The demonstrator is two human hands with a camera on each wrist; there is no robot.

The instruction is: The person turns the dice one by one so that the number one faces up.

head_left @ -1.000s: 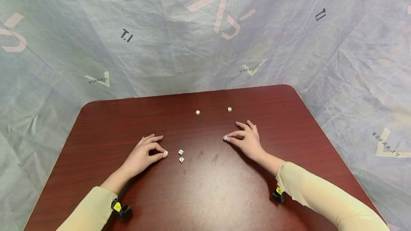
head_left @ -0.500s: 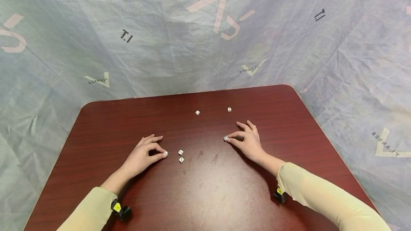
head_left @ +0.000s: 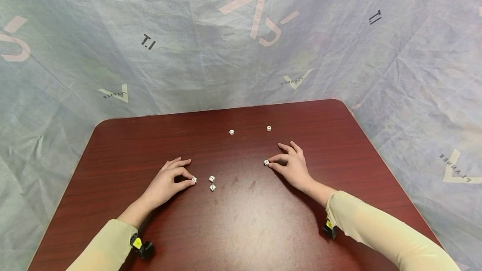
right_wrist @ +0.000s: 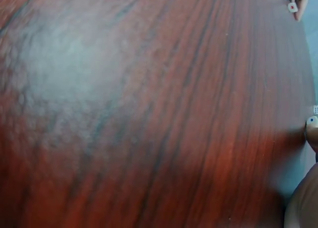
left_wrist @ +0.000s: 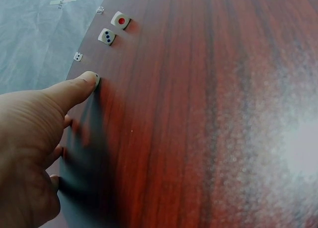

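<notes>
My left hand [head_left: 165, 184] pinches a white die [head_left: 194, 180] between thumb and index finger at the left of the table. In the left wrist view the thumb covers most of that die [left_wrist: 97, 80]. Just right of it are two loose dice, one die [head_left: 212, 178] behind the other die [head_left: 212, 187]. Farther right, my right hand [head_left: 294, 170] holds another white die [head_left: 266, 162] by thumb and index finger, its other fingers spread. At the right wrist view's edge, only part of this die [right_wrist: 312, 121] and hand shows.
Two more dice lie toward the back of the dark red wooden table [head_left: 241, 229]: one die [head_left: 231, 132] near the middle and one die [head_left: 269, 128] beyond my right hand. A grey printed cloth [head_left: 203, 53] hangs behind the table and along its sides.
My right hand has shifted very slightly to the right, and the die in its fingers has turned to show its face differently. My left hand and the loose dice stay put.
</notes>
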